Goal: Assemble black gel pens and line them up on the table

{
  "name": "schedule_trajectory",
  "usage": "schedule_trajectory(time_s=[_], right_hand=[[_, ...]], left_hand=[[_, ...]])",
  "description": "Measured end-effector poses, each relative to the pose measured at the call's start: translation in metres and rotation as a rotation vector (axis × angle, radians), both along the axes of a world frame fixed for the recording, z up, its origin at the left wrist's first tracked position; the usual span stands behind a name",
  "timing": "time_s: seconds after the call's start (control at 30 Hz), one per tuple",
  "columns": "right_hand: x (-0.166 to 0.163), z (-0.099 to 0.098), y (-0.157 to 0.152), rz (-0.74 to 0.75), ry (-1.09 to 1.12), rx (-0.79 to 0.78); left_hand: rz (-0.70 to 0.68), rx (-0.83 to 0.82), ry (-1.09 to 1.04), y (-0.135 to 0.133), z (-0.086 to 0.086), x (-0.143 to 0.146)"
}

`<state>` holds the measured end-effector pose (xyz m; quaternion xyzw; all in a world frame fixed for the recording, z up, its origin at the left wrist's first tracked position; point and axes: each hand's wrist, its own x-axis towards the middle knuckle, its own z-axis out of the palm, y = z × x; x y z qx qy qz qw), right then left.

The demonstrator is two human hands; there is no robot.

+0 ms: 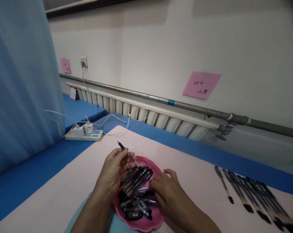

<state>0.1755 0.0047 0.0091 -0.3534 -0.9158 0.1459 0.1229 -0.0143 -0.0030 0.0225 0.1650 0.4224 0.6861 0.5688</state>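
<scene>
Left hand (114,173) is gripping a bundle of black pens (136,179) over the pink tray (146,223), one pen sticking up past the fingers, while the right hand (167,191) is resting fingers-down on the loose pens in the tray, holding nothing I can make out. Tray's sitting at the near edge of the pink tabletop (185,165), and a row of pens (250,197) is lying toward the right edge with plenty of bare room between.

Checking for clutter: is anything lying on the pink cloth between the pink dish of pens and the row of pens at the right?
Nothing visible: bare cloth separates the dish from the row of pens; only the right hand overlaps the dish's right edge.
</scene>
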Motion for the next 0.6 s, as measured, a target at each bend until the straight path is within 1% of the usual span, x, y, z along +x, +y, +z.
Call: schedule_trajectory(time_s=[0.13,0.23,0.43,0.6], right_hand=[[0.001,-0.005,0.000,0.024,-0.065,0.004],[0.005,-0.004,0.002,0.020,-0.093,0.007],[0.004,-0.002,0.000,-0.049,-0.095,0.046],[-0.004,-0.011,-0.001,-0.077,-0.130,0.071]], left_hand=[[0.009,-0.006,-0.008,0.000,0.002,0.001],[0.004,-0.012,-0.011,0.000,0.002,0.000],[-0.003,-0.028,-0.003,-0.001,0.001,0.000],[-0.014,-0.034,0.000,-0.002,0.002,0.001]])
